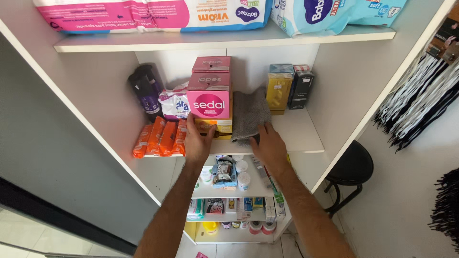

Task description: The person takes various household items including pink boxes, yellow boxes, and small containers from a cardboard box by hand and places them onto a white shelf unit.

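Observation:
My left hand (197, 141) rests against the front of a yellow box (217, 125) at the bottom of a stack, with two pink boxes (209, 98) piled on top. My right hand (268, 145) presses a grey cloth (249, 114) onto the white shelf (296, 136), just right of the stack. The cloth is bunched up and leans against the boxes.
Orange packets (160, 138) lie at the shelf's left, with a white-and-purple pack (173, 104) and dark bottles (146, 88) behind. Yellow and black boxes (289, 87) stand at the back right. Diaper packs (153, 14) fill the upper shelf. Lower shelves hold small items. A black stool (351, 169) stands at right.

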